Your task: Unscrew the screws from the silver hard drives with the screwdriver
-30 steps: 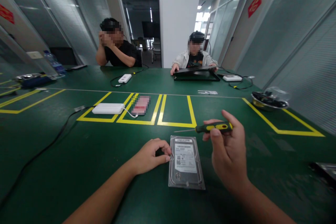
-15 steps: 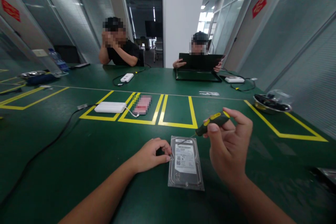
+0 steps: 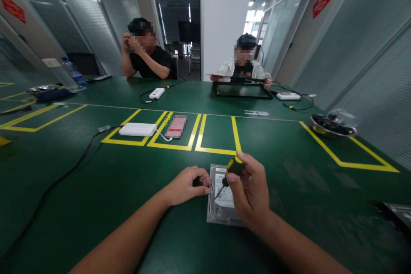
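Note:
A hard drive (image 3: 213,212) lies label up on the green table, its right part hidden behind my right hand. My left hand (image 3: 189,186) rests at its left edge, thumb and curled fingers pressed against the side and gripping it. In my right hand (image 3: 252,186) is a screwdriver (image 3: 235,166) with a dark green and yellow handle. Its thin shaft slants down to the left over the label, the tip near the drive's left side. Whether the tip touches the drive, I cannot tell.
A white power bank (image 3: 138,129) and a pink phone (image 3: 176,126) are inside yellow tape frames. A metal bowl (image 3: 334,128) with dark items stands right. Across the table sit two people, one holding a dark panel (image 3: 237,78). A black cable (image 3: 64,175) runs along the left.
My right hand has moved left and down with the screwdriver, which now stands steeper over the drive. My left hand stays at the edge. The person opposite has tilted the panel flatter.

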Motion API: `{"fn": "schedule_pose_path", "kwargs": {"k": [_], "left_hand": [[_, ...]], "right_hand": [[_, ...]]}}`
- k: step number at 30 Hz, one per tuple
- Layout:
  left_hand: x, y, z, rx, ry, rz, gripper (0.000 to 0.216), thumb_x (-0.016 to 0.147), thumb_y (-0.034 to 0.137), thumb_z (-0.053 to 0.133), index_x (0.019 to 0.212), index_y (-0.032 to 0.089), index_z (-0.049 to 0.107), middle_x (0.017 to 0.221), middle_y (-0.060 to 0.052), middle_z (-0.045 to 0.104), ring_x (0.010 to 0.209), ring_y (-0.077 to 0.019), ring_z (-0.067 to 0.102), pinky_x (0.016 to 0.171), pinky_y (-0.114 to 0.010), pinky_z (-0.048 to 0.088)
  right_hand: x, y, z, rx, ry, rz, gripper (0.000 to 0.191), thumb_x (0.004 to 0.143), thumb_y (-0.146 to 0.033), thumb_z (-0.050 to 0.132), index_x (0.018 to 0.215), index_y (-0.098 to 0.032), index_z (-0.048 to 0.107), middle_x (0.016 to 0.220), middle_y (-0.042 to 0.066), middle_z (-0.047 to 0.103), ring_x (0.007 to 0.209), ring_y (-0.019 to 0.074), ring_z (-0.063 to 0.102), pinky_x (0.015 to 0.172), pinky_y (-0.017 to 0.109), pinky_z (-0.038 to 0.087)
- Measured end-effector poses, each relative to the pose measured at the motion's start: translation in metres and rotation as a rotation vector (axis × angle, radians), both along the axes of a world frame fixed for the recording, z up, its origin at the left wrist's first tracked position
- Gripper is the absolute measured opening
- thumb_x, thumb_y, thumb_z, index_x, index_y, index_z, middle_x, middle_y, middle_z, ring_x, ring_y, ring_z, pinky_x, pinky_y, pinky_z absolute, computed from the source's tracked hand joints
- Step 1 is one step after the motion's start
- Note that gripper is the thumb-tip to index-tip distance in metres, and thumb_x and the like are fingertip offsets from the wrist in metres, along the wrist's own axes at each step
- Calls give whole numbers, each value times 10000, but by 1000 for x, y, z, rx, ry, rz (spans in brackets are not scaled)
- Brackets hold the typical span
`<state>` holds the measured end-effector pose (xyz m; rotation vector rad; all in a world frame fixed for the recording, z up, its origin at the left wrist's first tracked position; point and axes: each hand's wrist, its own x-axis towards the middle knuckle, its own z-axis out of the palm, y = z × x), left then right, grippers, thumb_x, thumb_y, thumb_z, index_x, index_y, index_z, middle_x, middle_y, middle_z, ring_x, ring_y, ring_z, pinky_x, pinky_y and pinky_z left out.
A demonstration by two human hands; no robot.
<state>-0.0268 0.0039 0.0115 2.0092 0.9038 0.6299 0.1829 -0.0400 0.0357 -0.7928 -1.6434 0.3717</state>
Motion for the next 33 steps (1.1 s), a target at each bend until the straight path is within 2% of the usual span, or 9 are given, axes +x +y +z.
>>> {"fn": "schedule_pose_path", "kwargs": {"k": [6, 16, 27, 33], "left_hand": [[0, 2, -2, -2, -10, 3, 133, 809, 264, 757, 867, 167, 687, 847, 1, 679, 830, -169, 607, 796, -273, 428], [0, 2, -5, -13, -10, -1, 129, 812, 257, 755, 896, 170, 708, 859, -2, 684, 830, -167, 615, 803, -274, 439], [0, 2, -4, -26, -9, 12, 121, 797, 243, 762, 875, 166, 711, 851, -2, 692, 829, -171, 619, 810, -278, 436], [0, 2, -3, -19, -3, 18, 122, 790, 249, 765, 861, 167, 708, 831, 1, 691, 809, -171, 614, 797, -281, 428]], "right_hand": [[-2, 3, -13, 75, 58, -42, 562, 958, -157, 516, 1477, -259, 327, 1203, 106, 512, 891, 163, 594, 743, 327, 542], [1, 15, -26, 85, 57, -92, 564, 960, -184, 544, 1475, -259, 325, 1279, 133, 493, 1086, 225, 587, 845, 384, 564], [-3, 23, -37, 44, 23, -75, 535, 973, -227, 548, 1462, -238, 331, 1253, 133, 523, 1055, 207, 603, 872, 380, 578], [-5, 23, -39, 24, 12, -78, 543, 972, -224, 552, 1466, -266, 332, 1288, 128, 510, 1131, 233, 583, 933, 433, 556]]}}
